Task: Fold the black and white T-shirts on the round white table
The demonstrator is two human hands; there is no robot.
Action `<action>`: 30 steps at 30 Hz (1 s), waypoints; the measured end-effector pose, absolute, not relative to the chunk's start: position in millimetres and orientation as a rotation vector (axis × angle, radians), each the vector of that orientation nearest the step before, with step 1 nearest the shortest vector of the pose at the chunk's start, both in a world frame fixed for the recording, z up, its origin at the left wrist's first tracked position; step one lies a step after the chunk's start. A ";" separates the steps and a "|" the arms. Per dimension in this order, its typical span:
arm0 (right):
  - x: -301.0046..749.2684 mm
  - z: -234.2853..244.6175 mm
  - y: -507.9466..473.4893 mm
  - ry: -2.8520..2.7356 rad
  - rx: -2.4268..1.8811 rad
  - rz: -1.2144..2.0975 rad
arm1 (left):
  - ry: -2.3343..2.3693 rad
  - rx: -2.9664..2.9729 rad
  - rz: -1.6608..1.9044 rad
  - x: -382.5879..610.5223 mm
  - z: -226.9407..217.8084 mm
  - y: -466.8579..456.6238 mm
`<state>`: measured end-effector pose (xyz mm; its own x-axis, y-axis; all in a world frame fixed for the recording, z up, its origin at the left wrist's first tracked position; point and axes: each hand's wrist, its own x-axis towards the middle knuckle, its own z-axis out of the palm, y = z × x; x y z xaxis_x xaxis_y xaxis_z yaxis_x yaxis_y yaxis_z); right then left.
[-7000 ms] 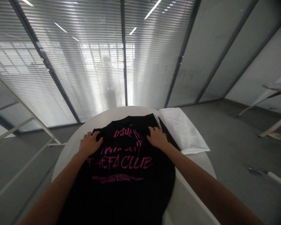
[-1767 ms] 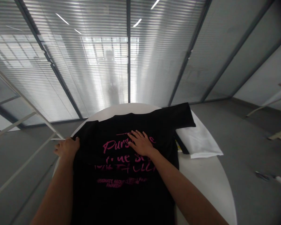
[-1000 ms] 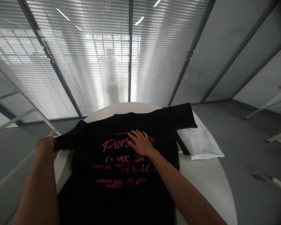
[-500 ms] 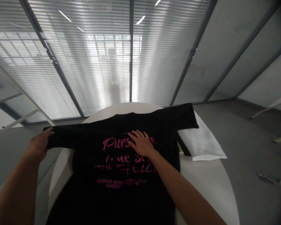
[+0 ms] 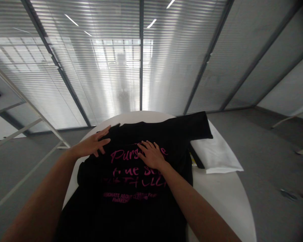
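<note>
A black T-shirt (image 5: 131,134) with pink lettering lies spread over a round white table (image 5: 224,201). On the left its sleeve is turned inward over the body, while the right sleeve (image 5: 197,126) stretches out past the table's far right side. My left hand (image 5: 94,144) rests on the folded left shoulder, fingers apart, gripping nothing I can see. Flat on the chest lettering lies my right hand (image 5: 151,155), its fingers spread. The underside of the folded sleeve is hidden.
A white folded bag or cloth (image 5: 218,154) lies at the right, partly under the shirt. Behind the table stands a glass wall with blinds (image 5: 111,84). A white metal frame (image 5: 41,116) is at the left, on a grey floor (image 5: 275,161).
My left hand has moved right and inward, bringing the left sleeve over onto the shirt's body and loosening its fingers. My right hand has stayed in place.
</note>
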<state>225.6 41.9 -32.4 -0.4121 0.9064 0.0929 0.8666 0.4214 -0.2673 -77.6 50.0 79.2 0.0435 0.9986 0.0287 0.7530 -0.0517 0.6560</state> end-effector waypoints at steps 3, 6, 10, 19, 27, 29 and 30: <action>225.2 -30.4 41.3 -2.457 -1.544 0.270 | 1.663 1.862 0.720 -70.7 53.9 64.5; 225.1 -29.3 41.8 -2.463 -1.550 0.289 | 1.883 2.112 0.691 -77.4 18.0 85.1; 225.9 -31.2 42.3 -2.462 -1.549 0.288 | 2.058 2.226 0.266 -86.3 -26.2 101.9; 218.7 -19.5 38.4 -2.243 -1.571 -0.002 | 2.101 2.285 0.030 -88.6 -45.2 119.7; 215.5 -27.3 36.6 -2.311 -1.631 0.086 | 2.237 2.292 0.129 -44.2 -27.7 118.7; 216.6 -31.6 37.8 -2.346 -1.654 0.131 | 2.233 2.254 0.213 -30.8 -33.8 112.0; 217.4 -32.9 38.4 -2.360 -1.658 0.149 | 2.229 2.224 0.219 -26.3 -37.4 108.9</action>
